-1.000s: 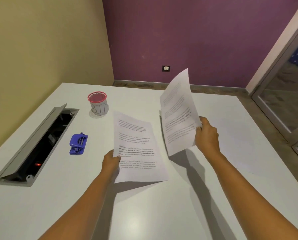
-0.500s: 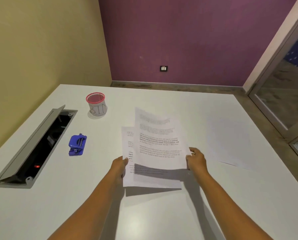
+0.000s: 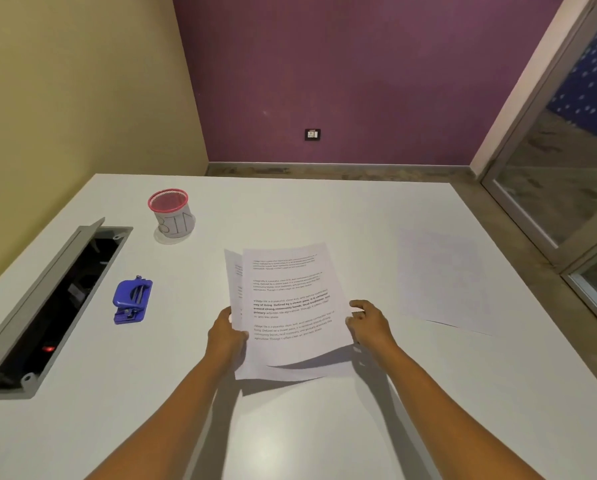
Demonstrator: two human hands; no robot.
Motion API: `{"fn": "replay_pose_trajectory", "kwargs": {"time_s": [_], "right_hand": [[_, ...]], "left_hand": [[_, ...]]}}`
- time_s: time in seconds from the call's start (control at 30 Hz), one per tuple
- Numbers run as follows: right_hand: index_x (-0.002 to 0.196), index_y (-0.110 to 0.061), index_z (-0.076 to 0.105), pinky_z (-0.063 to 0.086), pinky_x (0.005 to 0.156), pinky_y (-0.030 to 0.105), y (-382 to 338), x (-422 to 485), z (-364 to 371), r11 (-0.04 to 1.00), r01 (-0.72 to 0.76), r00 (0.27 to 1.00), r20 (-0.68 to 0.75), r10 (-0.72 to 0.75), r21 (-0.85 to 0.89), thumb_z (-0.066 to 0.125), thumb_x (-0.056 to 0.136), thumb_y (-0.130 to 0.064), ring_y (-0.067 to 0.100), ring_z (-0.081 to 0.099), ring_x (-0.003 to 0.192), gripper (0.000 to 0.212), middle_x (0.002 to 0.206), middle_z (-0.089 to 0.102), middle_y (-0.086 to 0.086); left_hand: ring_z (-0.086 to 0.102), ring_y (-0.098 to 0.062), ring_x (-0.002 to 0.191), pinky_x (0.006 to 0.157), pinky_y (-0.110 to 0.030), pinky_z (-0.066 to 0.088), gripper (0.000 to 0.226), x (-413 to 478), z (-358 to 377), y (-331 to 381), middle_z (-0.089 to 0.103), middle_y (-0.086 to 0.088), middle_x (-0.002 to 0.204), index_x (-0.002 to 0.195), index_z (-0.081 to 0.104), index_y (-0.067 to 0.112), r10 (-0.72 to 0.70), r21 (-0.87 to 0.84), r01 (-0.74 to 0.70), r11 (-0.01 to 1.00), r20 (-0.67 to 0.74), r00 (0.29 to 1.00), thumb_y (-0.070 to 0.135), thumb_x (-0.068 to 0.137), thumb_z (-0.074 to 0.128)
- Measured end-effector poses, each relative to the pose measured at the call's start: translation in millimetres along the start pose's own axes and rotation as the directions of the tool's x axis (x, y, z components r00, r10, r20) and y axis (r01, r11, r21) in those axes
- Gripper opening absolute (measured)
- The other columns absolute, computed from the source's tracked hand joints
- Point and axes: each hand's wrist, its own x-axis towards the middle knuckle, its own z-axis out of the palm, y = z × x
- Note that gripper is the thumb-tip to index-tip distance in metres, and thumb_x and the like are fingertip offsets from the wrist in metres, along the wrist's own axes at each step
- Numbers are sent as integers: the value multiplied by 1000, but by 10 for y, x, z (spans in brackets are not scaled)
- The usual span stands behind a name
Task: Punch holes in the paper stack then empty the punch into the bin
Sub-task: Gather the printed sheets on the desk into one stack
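Observation:
Two printed sheets of paper [image 3: 290,306] lie one over the other at the middle of the white table [image 3: 290,427], slightly out of line, with the front edge curling up. My left hand [image 3: 226,332] grips their left edge. My right hand [image 3: 368,322] holds their right edge with the fingertips. A blue hole punch [image 3: 131,300] rests on the table to the left, apart from both hands. A small mesh bin [image 3: 170,212] with a red rim and a "BIN" label stands at the back left.
A third white sheet [image 3: 442,278] lies flat on the table at the right. An open grey cable hatch [image 3: 44,303] is sunk into the table at the left edge. A glass door stands at the right, beyond the table.
My right hand brought its raised sheet down and left onto the sheet held by my left hand. Both sheets now overlap between my hands.

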Motion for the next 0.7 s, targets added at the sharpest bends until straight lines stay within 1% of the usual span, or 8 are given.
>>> {"fn": "replay_pose_trajectory", "kwargs": {"time_s": [0.07, 0.13, 0.2, 0.27, 0.43, 0.53, 0.63, 0.7], "right_hand": [[123, -10, 49, 46, 54, 24, 41, 48, -72, 997, -45, 999, -4, 45, 63, 46, 89, -3, 22, 54, 68, 35, 87, 58, 8], [122, -6, 50, 48, 59, 25, 93, 97, -161, 995, -66, 998, -16, 68, 68, 49, 89, -2, 24, 55, 75, 34, 88, 58, 7], [124, -6, 51, 50, 75, 32, 156, 162, -274, 997, -48, 998, -46, 45, -64, 52, 87, -6, 24, 56, 88, 37, 105, 59, 10], [127, -7, 50, 42, 94, 34, 238, 244, -393, 959, -16, 997, -75, -6, -282, 54, 88, -10, 24, 54, 112, 39, 125, 56, 12], [138, -7, 37, 29, 111, 35, 433, 429, -606, 815, 23, 996, -59, -71, -580, 52, 92, -20, 22, 20, 143, 50, 153, 26, 10], [146, -10, 19, 18, 117, 43, 521, 463, -648, 693, 18, 999, -10, -37, -721, 45, 95, -35, 23, 4, 146, 62, 158, 6, 9], [148, -13, 6, 8, 117, 48, 610, 439, -584, 616, 31, 999, 46, 9, -787, 35, 96, -44, 22, 0, 147, 67, 159, 0, 8], [148, -13, 6, 9, 117, 49, 665, 396, -507, 590, 57, 998, 53, -23, -805, 32, 97, -44, 22, 3, 147, 65, 159, 1, 8]], "left_hand": [[56, -36, 111, 88, -37, 45, 64, -6, 7, -13, 57, -18, 128, 140, 32, 11, 83, 103, -78, 992, -52, 995, -10, 83, 51], [57, -36, 109, 89, -40, 45, 68, -14, -1, -23, 59, -18, 126, 142, 28, 13, 151, 143, -134, 981, -111, 982, -9, 83, 52], [56, -37, 112, 93, -43, 44, 70, -13, -1, -18, 58, -18, 127, 144, 25, 13, 190, 153, -166, 974, -157, 969, -9, 84, 53], [54, -39, 115, 96, -46, 42, 69, -6, -5, -16, 55, -18, 131, 144, 26, 12, 212, 177, -180, 968, -179, 961, -9, 84, 53], [53, -39, 116, 100, -43, 39, 68, 80, -22, -53, 53, -20, 133, 141, 33, 6, 214, 250, -165, 954, -186, 959, -12, 80, 56], [55, -38, 114, 100, -42, 39, 68, 116, -24, -74, 55, -20, 131, 140, 36, 6, 173, 260, -121, 958, -187, 967, -10, 78, 59], [57, -38, 109, 98, -43, 41, 65, 129, -20, -94, 60, -20, 124, 137, 41, 7, 127, 227, -84, 970, -181, 975, -10, 78, 60], [58, -38, 108, 98, -44, 41, 65, 131, -10, -101, 62, -19, 122, 137, 41, 8, 104, 210, -65, 976, -180, 978, -9, 78, 61]]}}
